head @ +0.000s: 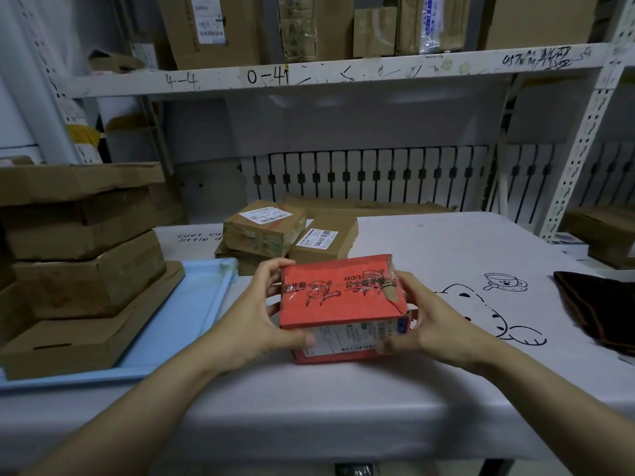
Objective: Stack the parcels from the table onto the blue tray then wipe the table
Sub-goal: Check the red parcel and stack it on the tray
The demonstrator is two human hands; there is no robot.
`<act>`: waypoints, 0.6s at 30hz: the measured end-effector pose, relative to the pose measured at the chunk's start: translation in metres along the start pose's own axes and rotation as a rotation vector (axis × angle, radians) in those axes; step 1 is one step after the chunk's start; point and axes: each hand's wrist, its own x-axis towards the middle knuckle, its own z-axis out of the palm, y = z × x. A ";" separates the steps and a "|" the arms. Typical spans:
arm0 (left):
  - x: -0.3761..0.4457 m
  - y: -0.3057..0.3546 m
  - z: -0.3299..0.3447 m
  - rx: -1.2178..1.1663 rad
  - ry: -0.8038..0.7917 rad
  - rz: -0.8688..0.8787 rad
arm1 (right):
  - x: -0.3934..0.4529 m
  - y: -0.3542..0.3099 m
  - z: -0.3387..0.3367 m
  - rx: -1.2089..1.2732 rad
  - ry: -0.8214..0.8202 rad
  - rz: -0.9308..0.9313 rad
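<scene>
A red parcel (338,300) with black cartoon print and a white label is gripped from both sides near the table's front edge. My left hand (256,316) clasps its left end and my right hand (424,321) its right end. The blue tray (187,317) lies at the left and carries a stack of several brown cardboard parcels (89,269). Behind the red parcel, brown parcels (264,230) with white labels rest on the table, one (324,240) beside the others. A dark cloth (601,310) lies at the table's right edge.
The table (446,389) has a white cover printed with a cat and cup drawing. A white metal shelf (309,75) with cardboard boxes spans overhead. Flat cardboard (371,207) leans behind the table. More boxes (604,231) sit at the far right.
</scene>
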 end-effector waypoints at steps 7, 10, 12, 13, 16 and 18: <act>-0.001 0.005 0.001 0.195 0.019 -0.001 | -0.001 -0.008 0.003 -0.024 0.044 -0.037; -0.002 0.013 0.004 0.352 0.059 0.089 | 0.002 -0.007 0.004 -0.093 0.089 -0.065; -0.001 0.017 0.008 0.449 0.059 0.173 | 0.004 -0.007 0.004 -0.143 0.113 -0.071; 0.000 0.019 0.010 0.500 0.058 0.208 | 0.004 -0.008 0.005 -0.170 0.122 -0.081; 0.004 0.025 0.018 0.586 0.068 0.270 | 0.004 -0.016 0.010 -0.270 0.123 -0.147; 0.006 0.029 0.022 0.593 0.078 0.282 | 0.004 -0.021 0.013 -0.322 0.116 -0.200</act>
